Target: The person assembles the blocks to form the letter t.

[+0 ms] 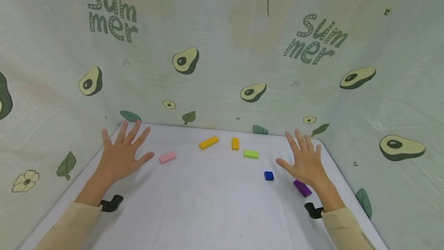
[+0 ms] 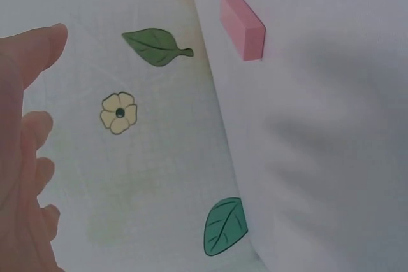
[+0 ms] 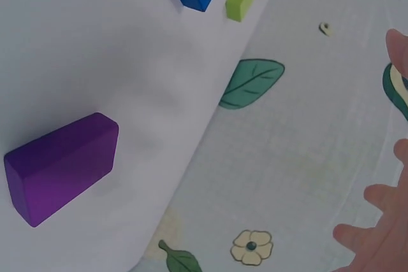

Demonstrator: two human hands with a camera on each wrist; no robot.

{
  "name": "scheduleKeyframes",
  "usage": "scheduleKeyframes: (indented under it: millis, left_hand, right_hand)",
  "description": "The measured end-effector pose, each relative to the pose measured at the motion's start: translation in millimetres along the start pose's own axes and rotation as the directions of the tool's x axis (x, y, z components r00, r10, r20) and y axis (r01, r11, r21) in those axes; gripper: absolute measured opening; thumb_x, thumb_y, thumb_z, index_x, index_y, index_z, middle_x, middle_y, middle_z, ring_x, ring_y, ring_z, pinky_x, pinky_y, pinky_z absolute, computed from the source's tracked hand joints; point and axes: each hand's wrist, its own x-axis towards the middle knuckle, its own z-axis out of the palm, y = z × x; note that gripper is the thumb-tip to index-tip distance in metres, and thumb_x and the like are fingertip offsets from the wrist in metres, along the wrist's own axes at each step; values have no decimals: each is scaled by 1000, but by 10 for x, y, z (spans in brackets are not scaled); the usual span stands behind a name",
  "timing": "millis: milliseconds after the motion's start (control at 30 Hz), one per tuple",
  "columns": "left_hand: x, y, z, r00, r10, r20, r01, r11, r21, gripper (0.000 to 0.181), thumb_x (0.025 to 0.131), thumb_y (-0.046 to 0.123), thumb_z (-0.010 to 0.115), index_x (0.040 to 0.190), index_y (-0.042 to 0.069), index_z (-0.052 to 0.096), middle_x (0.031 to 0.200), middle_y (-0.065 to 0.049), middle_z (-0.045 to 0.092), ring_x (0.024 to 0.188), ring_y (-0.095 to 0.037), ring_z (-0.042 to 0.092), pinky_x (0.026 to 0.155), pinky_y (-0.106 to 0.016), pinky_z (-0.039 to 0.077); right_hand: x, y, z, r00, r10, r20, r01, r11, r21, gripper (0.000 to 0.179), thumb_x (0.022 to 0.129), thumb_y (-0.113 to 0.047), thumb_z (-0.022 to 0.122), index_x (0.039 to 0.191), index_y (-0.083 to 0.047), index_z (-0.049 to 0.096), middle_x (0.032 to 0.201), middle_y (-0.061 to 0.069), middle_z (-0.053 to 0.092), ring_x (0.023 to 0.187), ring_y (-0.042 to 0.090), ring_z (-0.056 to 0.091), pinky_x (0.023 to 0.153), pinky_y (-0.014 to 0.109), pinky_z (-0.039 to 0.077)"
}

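My left hand (image 1: 119, 157) is raised over the left side of the table, fingers spread and nothing in it. Nearest to it lies a pink block (image 1: 168, 157), just right of the thumb in the head view. On the right, my right hand (image 1: 306, 163) hovers with its fingers apart, also holding nothing. A purple block (image 1: 302, 188) lies below its palm, partly covered by the wrist in the head view but whole in the right wrist view. To the left of that hand sits a small blue block (image 1: 268, 176).
Toward the back of the white table (image 1: 208, 203) lie a long yellow-orange block (image 1: 209, 142), a shorter yellow-orange block (image 1: 235, 144) and a lime green block (image 1: 251, 154). A cloth (image 1: 215, 99) printed with avocados and leaves hangs behind and along both sides.
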Motion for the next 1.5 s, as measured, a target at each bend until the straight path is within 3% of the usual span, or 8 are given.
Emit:
scheduleKeyframes:
  millis: [133, 500, 667, 900, 1500]
  left_hand:
    - [29, 17, 71, 1000, 0, 16, 1, 999, -40, 92, 98, 64, 62, 170, 20, 25, 177, -17, 15, 162, -49, 2, 111, -89, -7]
    - [102, 99, 282, 998, -19, 66, 29, 989, -148, 90, 99, 59, 64, 170, 16, 27, 174, -22, 22, 157, -54, 18, 114, -86, 14]
    - [107, 163, 343, 995, -23, 98, 46, 972, -231, 88, 101, 56, 65, 169, 13, 28, 173, -23, 24, 156, -55, 21, 115, -82, 23]
    - [96, 232, 401, 986, -46, 162, 95, 944, -314, 86, 103, 56, 63, 170, 17, 26, 173, -21, 26, 153, -53, 29, 104, -82, 39]
    - [127, 265, 558, 978, -60, 202, 152, 864, -481, 79, 103, 45, 68, 165, 9, 37, 163, -28, 39, 148, -52, 37, 113, -76, 35]
  right_hand:
    - [44, -24, 38, 1000, 3, 10, -3, 1000, 8, 105, 93, -59, 72, 172, -21, 15, 176, 23, 11, 155, 61, 12, 113, 88, 2]
    - [195, -116, 124, 999, -29, 40, 27, 999, 48, 100, 95, -56, 72, 171, -17, 20, 174, 24, 16, 154, 59, 18, 116, 85, 13]
    - [257, -118, 195, 998, -44, 40, 40, 995, 90, 97, 96, -53, 73, 170, -16, 22, 173, 25, 20, 153, 57, 24, 116, 81, 21]
    - [304, -102, 284, 997, -48, 63, 39, 991, 126, 94, 97, -52, 73, 170, -17, 26, 172, 24, 24, 153, 56, 27, 111, 84, 27]
    - [434, -150, 344, 992, -40, 116, 18, 983, 183, 89, 98, -44, 76, 168, -15, 29, 170, 24, 29, 154, 51, 29, 113, 79, 33]
